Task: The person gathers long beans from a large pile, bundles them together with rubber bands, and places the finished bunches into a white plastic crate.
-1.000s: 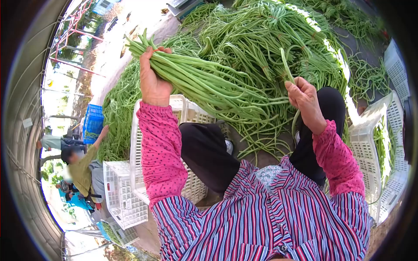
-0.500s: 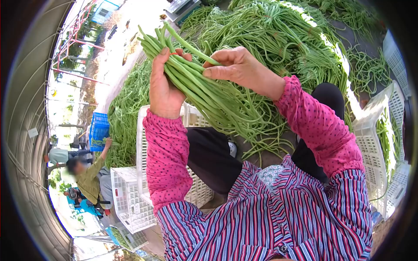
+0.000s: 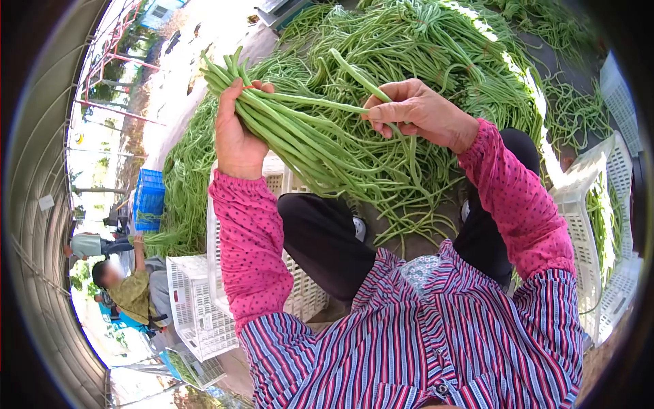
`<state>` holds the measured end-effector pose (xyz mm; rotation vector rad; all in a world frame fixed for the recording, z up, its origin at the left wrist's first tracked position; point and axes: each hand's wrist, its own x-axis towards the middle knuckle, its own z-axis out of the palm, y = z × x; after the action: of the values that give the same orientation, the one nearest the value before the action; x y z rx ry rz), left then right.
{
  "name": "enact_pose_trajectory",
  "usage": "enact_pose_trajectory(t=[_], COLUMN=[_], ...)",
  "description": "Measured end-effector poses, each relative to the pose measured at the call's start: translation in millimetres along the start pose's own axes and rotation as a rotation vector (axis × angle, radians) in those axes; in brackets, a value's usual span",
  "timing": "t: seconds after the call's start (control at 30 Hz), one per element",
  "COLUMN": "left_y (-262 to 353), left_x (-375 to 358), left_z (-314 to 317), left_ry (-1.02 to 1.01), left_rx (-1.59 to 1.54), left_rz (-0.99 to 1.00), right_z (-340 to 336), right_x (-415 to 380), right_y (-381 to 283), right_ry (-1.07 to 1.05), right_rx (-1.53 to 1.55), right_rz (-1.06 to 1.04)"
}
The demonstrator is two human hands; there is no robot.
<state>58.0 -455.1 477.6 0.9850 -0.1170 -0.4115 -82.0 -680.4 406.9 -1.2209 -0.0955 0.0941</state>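
Note:
A bundle of long green beans (image 3: 293,136) lies in my left hand (image 3: 240,140), whose fingers wrap round it near the stem ends. A thin red band (image 3: 249,87) circles the bundle there. To the right, my right hand (image 3: 426,114) pinches a few bean strands between thumb and fingers; one strand sticks up to the left from the pinch, and another runs back to the bundle. The loose ends of the bundle hang down to the right, over the large heap of green beans (image 3: 409,41) behind both hands.
White plastic crates (image 3: 197,307) stand at the lower left, with a blue crate (image 3: 148,201) farther off. Another white crate (image 3: 579,225) with beans is at the right. A co-worker (image 3: 133,293) sits at the left, arm towards the heap. A scale-like device (image 3: 283,10) stands at the top.
My right hand has moved right, away from the bundle, drawing out strands. My left hand and the bundle have shifted slightly left. The co-worker's arm and head have moved.

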Motion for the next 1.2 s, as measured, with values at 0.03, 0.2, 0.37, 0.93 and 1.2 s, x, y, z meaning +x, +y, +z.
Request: enact_pose_trajectory(t=[0.03, 0.2, 0.37, 0.93, 1.2], left_y=[-1.0, -5.8, -18.6, -25.2, -17.0], left_x=[1.0, 1.2, -8.5, -3.5, 12.0], left_z=[-3.3, -4.4, 18.5, 27.4, 4.7], left_ry=[0.002, -0.019, -0.057, -0.146, -0.021], left_rx=[-0.005, 0.042, 0.103, 0.026, -0.031], left_rz=[0.005, 0.018, -0.025, -0.035, -0.022], right_z=[-2.8, 1.6, 22.6, 28.4, 17.2], right_x=[-0.1, 3.1, 23.6, 16.8, -14.3], right_y=[2.3, -2.9, -9.5, 6.5, 3.5], right_ry=[-0.021, -0.067, -0.093, 0.246, 0.145], right_rx=[-0.01, -0.136, -0.216, -0.49, -0.634], right_rz=[-0.006, -0.011, -0.104, -0.457, -0.437])
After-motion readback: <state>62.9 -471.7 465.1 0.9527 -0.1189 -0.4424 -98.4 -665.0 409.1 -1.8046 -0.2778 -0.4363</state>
